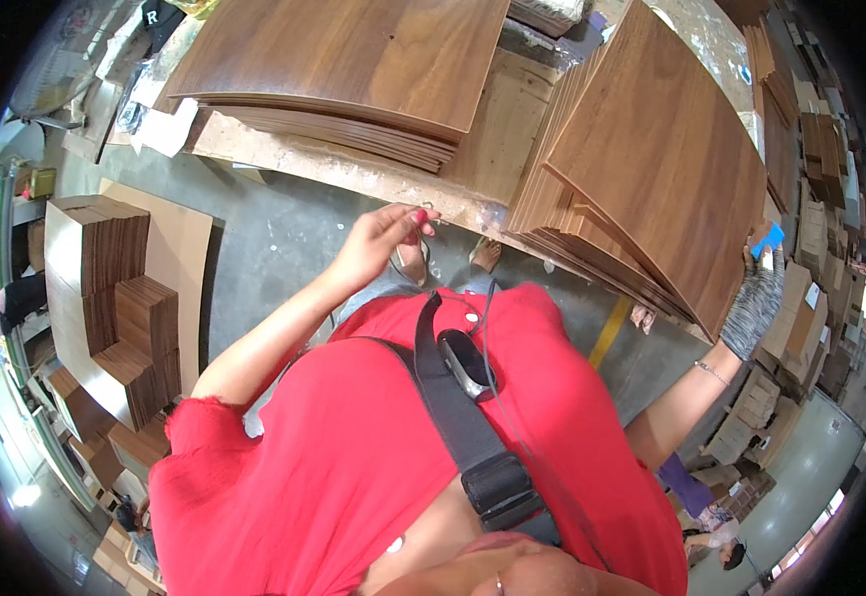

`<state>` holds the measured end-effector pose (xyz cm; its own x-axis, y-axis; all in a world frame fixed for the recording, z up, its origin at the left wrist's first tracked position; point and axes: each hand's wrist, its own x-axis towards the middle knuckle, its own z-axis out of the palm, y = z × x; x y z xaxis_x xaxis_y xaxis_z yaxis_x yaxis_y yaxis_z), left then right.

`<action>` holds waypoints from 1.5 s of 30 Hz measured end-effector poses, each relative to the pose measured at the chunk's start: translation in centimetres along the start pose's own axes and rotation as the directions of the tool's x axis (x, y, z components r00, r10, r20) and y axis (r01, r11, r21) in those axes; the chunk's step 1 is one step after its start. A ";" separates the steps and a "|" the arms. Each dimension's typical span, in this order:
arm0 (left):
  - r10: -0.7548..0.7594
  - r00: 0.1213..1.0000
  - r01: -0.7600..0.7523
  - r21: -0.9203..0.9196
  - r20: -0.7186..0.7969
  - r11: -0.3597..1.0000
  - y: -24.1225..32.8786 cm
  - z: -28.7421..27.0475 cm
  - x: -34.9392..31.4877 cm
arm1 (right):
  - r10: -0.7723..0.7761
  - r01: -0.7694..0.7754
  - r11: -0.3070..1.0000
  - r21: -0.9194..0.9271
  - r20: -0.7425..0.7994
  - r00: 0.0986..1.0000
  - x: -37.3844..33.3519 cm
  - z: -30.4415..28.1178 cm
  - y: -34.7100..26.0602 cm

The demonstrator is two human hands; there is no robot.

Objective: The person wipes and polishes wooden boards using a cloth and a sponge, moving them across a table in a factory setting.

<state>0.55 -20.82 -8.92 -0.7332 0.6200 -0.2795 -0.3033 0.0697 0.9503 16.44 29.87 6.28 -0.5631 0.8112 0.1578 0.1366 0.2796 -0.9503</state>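
My left hand is bare. Its fingers are pinched together near the front edge of the worktable; what they hold, if anything, is too small to make out. A grey knitted glove covers my right hand. That hand reaches out to the right side of a brown wood-grain panel, with a small blue piece gripped at its fingertips beside the panel's edge. The panel lies askew on a stack of similar panels, one corner jutting over the table's front. The underside of the right hand is hidden.
Another stack of wood-grain panels lies on the table to the left. Bundled brown boards stand on the floor at the left. Cartons are piled at the right. Other people appear at the far edges.
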 end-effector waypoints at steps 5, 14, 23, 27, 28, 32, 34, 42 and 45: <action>-0.272 0.962 0.127 -0.880 -0.003 0.459 1.7 -4.3 -2.4 | 0.012 -0.012 1.000 0.025 -0.022 1.000 -0.2 0.7 -0.7; -0.444 0.873 -0.210 -0.977 -0.203 0.034 -7.1 -15.2 -8.6 | 0.014 -0.013 1.000 0.027 -0.066 0.998 0.0 0.5 0.1; -0.486 0.652 -0.435 -0.812 -0.582 0.389 -8.4 -19.9 -13.1 | -0.070 0.070 0.997 0.028 0.008 0.998 0.7 -0.8 1.9; -0.242 0.713 -0.368 -0.644 -0.658 0.671 1.4 -15.8 -11.4 | -0.066 0.063 0.992 0.108 0.020 0.998 0.6 -0.5 2.0; -0.205 0.675 -0.308 -0.523 -0.709 0.795 4.5 -14.1 -10.7 | -0.060 0.056 0.991 0.121 0.031 0.998 0.4 -0.4 1.7; 0.249 0.743 -0.307 0.015 -0.621 0.952 12.1 -11.3 -9.2 | -0.057 0.058 0.994 0.094 -0.013 0.998 0.9 -0.5 2.5; 0.387 0.747 -0.325 0.210 -0.541 0.922 17.0 -8.8 -8.9 | -0.083 0.083 0.993 0.085 -0.010 0.997 0.9 -0.4 2.9; 0.880 0.475 -0.829 0.341 0.009 0.444 28.2 -2.4 -10.8 | -0.080 0.079 0.996 0.033 0.018 0.997 -0.4 0.4 0.7; 0.939 0.198 -0.954 -0.163 0.283 0.250 30.1 -2.2 -10.9 | -0.138 0.134 0.988 0.075 0.053 0.989 0.1 1.3 0.8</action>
<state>-1.91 -27.20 22.45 -0.2577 0.4091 0.8753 0.5248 -0.7014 0.4823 15.43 29.48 5.22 -0.6189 0.7365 0.2730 -0.0014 0.3466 -0.9380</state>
